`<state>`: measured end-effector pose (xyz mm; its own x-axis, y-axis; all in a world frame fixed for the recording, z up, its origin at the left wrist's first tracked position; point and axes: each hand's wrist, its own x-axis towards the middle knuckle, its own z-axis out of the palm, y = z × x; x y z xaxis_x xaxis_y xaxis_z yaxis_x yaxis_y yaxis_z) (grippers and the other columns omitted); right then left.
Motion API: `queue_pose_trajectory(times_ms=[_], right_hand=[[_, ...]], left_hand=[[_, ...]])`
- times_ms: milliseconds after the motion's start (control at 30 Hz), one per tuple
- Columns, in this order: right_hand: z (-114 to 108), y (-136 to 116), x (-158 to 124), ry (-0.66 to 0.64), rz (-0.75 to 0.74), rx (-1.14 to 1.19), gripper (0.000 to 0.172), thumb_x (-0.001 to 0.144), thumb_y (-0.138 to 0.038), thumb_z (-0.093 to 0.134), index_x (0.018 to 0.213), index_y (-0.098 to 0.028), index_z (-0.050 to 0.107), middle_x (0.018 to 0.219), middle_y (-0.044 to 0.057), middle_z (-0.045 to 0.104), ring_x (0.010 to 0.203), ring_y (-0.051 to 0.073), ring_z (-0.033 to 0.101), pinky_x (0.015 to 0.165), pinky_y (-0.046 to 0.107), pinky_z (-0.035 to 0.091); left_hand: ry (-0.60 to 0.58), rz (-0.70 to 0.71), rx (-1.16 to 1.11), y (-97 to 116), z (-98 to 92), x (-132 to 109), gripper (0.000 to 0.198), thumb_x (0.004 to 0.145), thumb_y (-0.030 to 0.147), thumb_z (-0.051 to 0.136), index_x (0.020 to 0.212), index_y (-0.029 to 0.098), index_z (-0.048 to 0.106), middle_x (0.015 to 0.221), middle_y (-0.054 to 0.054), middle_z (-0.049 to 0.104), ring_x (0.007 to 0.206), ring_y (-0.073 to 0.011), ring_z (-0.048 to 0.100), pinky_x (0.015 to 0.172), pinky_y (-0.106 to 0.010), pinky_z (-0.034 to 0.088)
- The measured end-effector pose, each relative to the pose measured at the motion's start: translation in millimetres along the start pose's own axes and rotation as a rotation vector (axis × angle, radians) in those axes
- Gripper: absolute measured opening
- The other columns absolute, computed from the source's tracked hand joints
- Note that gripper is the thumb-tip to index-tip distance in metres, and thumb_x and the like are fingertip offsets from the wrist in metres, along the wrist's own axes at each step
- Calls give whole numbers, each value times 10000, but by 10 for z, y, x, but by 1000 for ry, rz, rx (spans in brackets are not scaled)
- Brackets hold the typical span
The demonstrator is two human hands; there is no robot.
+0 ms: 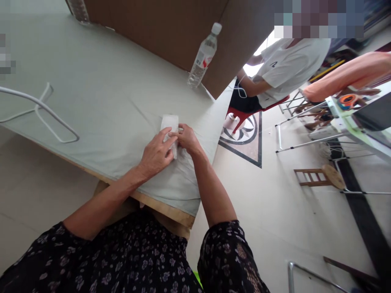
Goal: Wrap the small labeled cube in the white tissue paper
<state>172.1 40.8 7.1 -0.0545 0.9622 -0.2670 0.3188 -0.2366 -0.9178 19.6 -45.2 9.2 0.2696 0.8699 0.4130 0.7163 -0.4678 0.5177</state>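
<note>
Steady the packet (170,121) lightly under your loosely spread left hand (156,152), your half-curled right hand (188,138) beside it, its hold unclear.

A bottle (201,59) stands beside a brown box (165,30); a person (291,67) in white sits on a red chair (243,115)

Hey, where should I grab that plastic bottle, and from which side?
Probably around the middle of the plastic bottle, at its label, from your side of the table. It stands cap up, its body is round, and the cardboard box behind it blocks the far side. Your right hand looks nearer.
</note>
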Motion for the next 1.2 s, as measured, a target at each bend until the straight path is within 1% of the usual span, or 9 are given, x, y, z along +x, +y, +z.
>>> queue_pose_trajectory(times_ms=[133,300,433,533,700,867,1000,1100,1200], right_hand=[[-15,42,70,-23,-77,-73,343,698,-441,810,802,-196,593,628,-80,487,553,83,416,516,234,339],[-56,67,113,-4,-194,-158,330,685,-406,736,622,-220,470,623,-80,398,622,84,337,567,249,258],[-30,44,122,-38,-244,-51,294,697,-385,708,618,-223,476,627,-73,401,644,94,350,596,257,292],[6,47,74,-129,-254,194,238,712,-419,722,754,-219,599,708,-43,552,698,123,483,655,266,414],[50,108,-114,-206,-278,434,414,715,-569,826,920,-248,664,873,-13,692,854,167,640,844,318,546],[30,173,-299,-145,-378,394,398,765,-599,813,946,-261,707,941,0,728,934,183,669,948,348,545],[-38,206,-402,-127,-410,292,375,797,-590,783,917,-242,713,858,-7,705,850,172,636,866,327,526],[-82,196,-468,-144,-437,192,352,837,-574,750,902,-229,720,854,-4,705,849,170,638,847,319,518],[-115,176,-541,-143,-436,65,341,870,-573,717,923,-237,739,950,24,757,958,208,688,927,359,537]], left_hand=[[-91,56,49,-15,-31,34,465,879,96,537,1318,141,684,1368,-154,702,1137,-307,670,1035,-463,555],[-88,5,10,-70,7,32,379,885,138,533,1218,140,714,1199,-142,754,1090,-304,663,1020,-457,548],[-73,-2,-42,-108,29,25,348,886,154,532,1178,161,721,1179,-124,758,1088,-294,667,1033,-463,537],[-73,-7,-89,-141,28,32,364,886,159,537,1202,160,716,1212,-119,759,1123,-291,673,1059,-471,528],[-30,-31,-143,-159,43,4,344,881,160,567,1194,185,708,1189,-103,737,1119,-269,675,1066,-457,538],[123,-134,-142,-133,90,-64,273,835,181,655,1106,208,654,1135,-101,644,1105,-268,655,996,-427,581],[192,-173,-168,-221,113,-54,489,756,215,741,1213,195,568,1217,-122,621,1207,-305,616,1051,-482,552],[127,-163,-258,-325,95,-9,716,739,248,757,1396,192,478,1446,-170,551,1359,-328,543,1112,-504,509],[-8,-147,-371,-367,27,33,642,787,263,705,1396,214,506,1490,-152,567,1375,-298,556,1146,-483,479]])
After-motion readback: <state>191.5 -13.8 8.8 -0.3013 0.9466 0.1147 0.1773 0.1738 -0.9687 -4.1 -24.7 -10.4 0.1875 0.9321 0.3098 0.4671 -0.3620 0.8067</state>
